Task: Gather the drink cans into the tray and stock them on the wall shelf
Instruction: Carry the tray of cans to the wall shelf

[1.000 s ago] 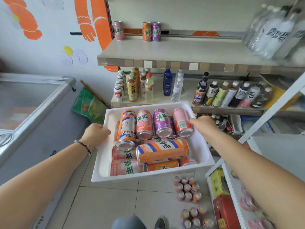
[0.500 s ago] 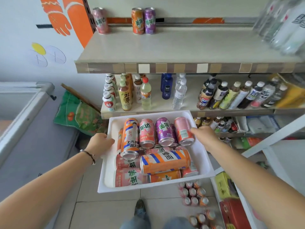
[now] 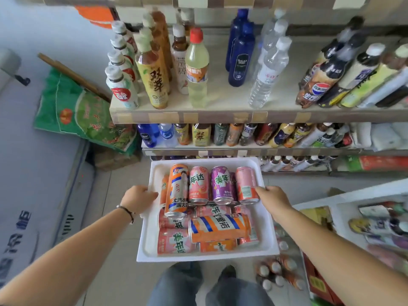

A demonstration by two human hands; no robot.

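While the head view takes in both forearms reaching forward, the white rectangular plastic tray hangs in the air between them, above the tiled floor and just near of the tiered wall shelf. The left hand curls over the tray's left rim and the right hand curls over its right rim, so both are clamped on the tray, well apart with the load between them.

Inside lie the drink cans in orange, pink and purple: 4 lean side by side against the far wall, more are stacked flat at the near end, topped by an orange-and-blue striped can lying crosswise.

The risk is mostly in that loose pile. Should the tray tip toward either side, the round cans would likely roll, shift the weight and wrench a rim from a grip; the top can could go over the near edge onto the bottles standing on the floor to the right. Lifting toward the shelf, the far rim could also knock the upright plastic bottles there.
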